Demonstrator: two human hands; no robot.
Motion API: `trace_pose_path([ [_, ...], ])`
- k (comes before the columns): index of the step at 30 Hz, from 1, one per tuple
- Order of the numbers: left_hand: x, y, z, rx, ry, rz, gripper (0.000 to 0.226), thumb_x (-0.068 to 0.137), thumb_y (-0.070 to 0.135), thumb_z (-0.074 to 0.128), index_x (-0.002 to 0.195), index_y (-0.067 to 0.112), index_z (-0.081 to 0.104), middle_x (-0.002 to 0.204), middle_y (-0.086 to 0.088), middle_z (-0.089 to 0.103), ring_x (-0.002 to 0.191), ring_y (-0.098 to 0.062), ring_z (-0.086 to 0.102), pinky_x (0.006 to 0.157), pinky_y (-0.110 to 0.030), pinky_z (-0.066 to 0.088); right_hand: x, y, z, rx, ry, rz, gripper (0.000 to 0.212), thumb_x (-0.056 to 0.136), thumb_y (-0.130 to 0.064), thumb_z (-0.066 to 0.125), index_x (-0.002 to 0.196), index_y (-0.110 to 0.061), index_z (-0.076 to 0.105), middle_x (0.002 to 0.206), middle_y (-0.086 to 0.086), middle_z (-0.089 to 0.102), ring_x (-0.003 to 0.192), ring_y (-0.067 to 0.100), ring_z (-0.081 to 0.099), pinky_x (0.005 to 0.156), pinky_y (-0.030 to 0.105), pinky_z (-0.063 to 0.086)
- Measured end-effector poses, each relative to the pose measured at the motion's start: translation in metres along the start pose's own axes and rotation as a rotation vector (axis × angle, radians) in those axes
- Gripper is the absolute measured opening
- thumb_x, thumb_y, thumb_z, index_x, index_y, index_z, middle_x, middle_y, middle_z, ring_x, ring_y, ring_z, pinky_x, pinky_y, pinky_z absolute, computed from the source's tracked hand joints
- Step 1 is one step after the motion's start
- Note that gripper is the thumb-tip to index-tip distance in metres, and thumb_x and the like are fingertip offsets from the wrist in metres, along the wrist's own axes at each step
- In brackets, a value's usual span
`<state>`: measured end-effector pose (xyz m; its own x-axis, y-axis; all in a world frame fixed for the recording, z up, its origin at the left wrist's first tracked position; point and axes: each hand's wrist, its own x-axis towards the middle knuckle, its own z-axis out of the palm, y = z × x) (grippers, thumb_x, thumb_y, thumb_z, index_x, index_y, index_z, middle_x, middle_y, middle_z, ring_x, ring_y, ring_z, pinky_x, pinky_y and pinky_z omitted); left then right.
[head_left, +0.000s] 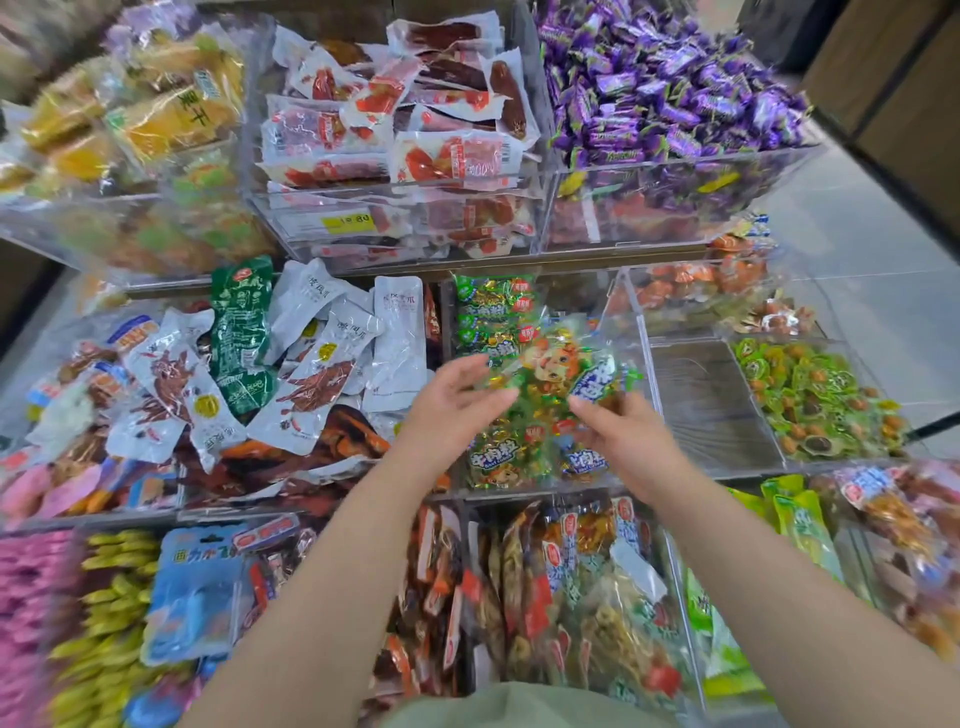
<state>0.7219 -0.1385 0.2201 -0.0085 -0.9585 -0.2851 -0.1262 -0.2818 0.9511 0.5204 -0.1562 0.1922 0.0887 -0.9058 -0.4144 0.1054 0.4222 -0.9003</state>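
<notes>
— While both hands hover over the middle bin (647, 353), what do they have?
— One snack bag (563, 371): clear film, green print, cartoon face. It is raised just above the like packets (493, 322) lying in that bin.
— Left hand (457, 402)?
— Thumb above the bag's left edge, fingers (493, 400) below it, nearly straight. The edge sits between them, pinched.
— Right hand (623, 436)?
— Its fingers point at the bag's lower right edge and reach it. Motion blur here, so I cannot tell whether they are clamped on the film or only laid against it.
— Neighbours, for the record?
— White pouches (332, 364) in the bin to the left. Green-wrapped sweets (815, 395) well apart to the right. Purple sweets (670, 78) in the tier above, red sausage packs (415, 130) beside them.
</notes>
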Motion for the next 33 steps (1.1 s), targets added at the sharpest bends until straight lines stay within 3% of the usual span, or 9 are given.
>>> trace_pose_path([
  [3, 0.013, -0.009, -0.017, 0.875, -0.059, 0.305, 0.094, 0.069, 0.049, 0.079, 0.147, 0.032, 0.029, 0.152, 0.009, 0.033, 0.141, -0.013, 0.029, 0.113, -0.034, 0.027, -0.002, -0.019, -0.031, -0.320, 0.006, -0.125, 0.025, 0.081, -0.015, 0.071, 0.100, -0.017, 0.056, 0.089, 0.000, 0.067, 0.072, 0.009, 0.064, 0.071, 0.025, 0.050],
  [5, 0.025, -0.015, -0.016, 1.295, -0.189, 0.373, 0.114, 0.069, 0.055, 0.077, 0.154, 0.024, 0.007, 0.161, 0.006, 0.007, 0.149, -0.020, 0.003, 0.118, -0.045, 0.011, -0.006, -0.029, -0.041, -0.496, -0.075, -0.187, 0.026, 0.077, -0.009, 0.075, 0.097, -0.018, 0.061, 0.079, -0.005, 0.064, 0.062, 0.005, 0.058, 0.063, 0.011, 0.045],
  [8, 0.039, -0.021, -0.011, 1.471, -0.246, 0.339, 0.106, 0.078, 0.060, 0.066, 0.154, 0.027, -0.001, 0.162, 0.000, -0.008, 0.149, -0.022, -0.004, 0.117, -0.052, 0.001, -0.009, -0.037, -0.034, -0.933, -0.197, -0.285, 0.021, 0.072, -0.017, 0.080, 0.088, -0.013, 0.066, 0.073, -0.004, 0.056, 0.063, 0.004, 0.048, 0.057, 0.009, 0.037],
  [11, 0.045, -0.023, -0.015, 1.564, -0.181, 0.328, 0.101, 0.078, 0.069, 0.057, 0.154, 0.028, 0.004, 0.156, -0.002, 0.022, 0.145, -0.022, 0.018, 0.116, -0.056, 0.004, -0.006, -0.028, -0.012, -1.464, -0.232, -0.396, 0.032, 0.079, -0.034, 0.071, 0.109, -0.024, 0.065, 0.101, -0.002, 0.065, 0.097, 0.018, 0.058, 0.083, 0.028, 0.047],
  [14, 0.046, -0.026, -0.020, 1.683, -0.166, 0.316, 0.106, 0.075, 0.078, 0.048, 0.154, 0.024, 0.002, 0.139, -0.003, 0.040, 0.138, -0.022, 0.027, 0.115, -0.059, 0.002, -0.002, -0.007, 0.015, -1.740, -0.255, -0.549, 0.033, 0.085, -0.039, 0.060, 0.116, -0.030, 0.059, 0.111, -0.002, 0.063, 0.109, 0.022, 0.053, 0.090, 0.036, 0.042],
  [18, 0.049, -0.018, -0.029, 1.624, -0.254, 0.269, 0.114, 0.073, 0.067, 0.065, 0.153, 0.025, -0.004, 0.158, -0.004, 0.015, 0.148, -0.026, -0.004, 0.114, -0.058, -0.008, 0.004, 0.014, 0.039, -1.733, -0.324, -0.653, 0.028, 0.087, -0.030, 0.058, 0.114, -0.024, 0.060, 0.105, 0.000, 0.062, 0.106, 0.023, 0.051, 0.083, 0.033, 0.042],
  [24, 0.047, 0.002, -0.036, 1.288, -0.647, 0.114, 0.127, 0.068, 0.030, 0.075, 0.148, 0.028, -0.024, 0.157, 0.001, -0.027, 0.137, -0.009, -0.033, 0.111, -0.044, -0.018, 0.016, 0.024, 0.026, -1.466, -0.309, -0.558, 0.034, 0.087, -0.034, 0.060, 0.121, -0.028, 0.059, 0.115, -0.004, 0.063, 0.108, 0.019, 0.056, 0.078, 0.031, 0.046],
  [29, 0.041, -0.005, -0.006, 1.412, -0.615, 0.304, 0.139, 0.060, 0.068, 0.074, 0.149, 0.024, -0.023, 0.152, 0.008, -0.029, 0.138, -0.011, -0.030, 0.110, -0.046, -0.020, 0.024, 0.032, 0.035, -1.376, -0.274, -0.589, 0.036, 0.085, -0.034, 0.065, 0.119, -0.027, 0.062, 0.111, -0.001, 0.066, 0.101, 0.020, 0.060, 0.078, 0.031, 0.048],
  [33, 0.031, -0.023, 0.013, 1.579, -0.475, 0.280, 0.110, 0.081, 0.068, 0.056, 0.153, 0.015, -0.009, 0.159, -0.009, -0.019, 0.146, -0.023, -0.020, 0.117, -0.053, -0.008, 0.016, 0.032, 0.021, -1.045, -0.280, -0.545, 0.034, 0.076, -0.029, 0.075, 0.107, -0.018, 0.067, 0.104, -0.001, 0.066, 0.095, 0.012, 0.058, 0.081, 0.023, 0.044],
])
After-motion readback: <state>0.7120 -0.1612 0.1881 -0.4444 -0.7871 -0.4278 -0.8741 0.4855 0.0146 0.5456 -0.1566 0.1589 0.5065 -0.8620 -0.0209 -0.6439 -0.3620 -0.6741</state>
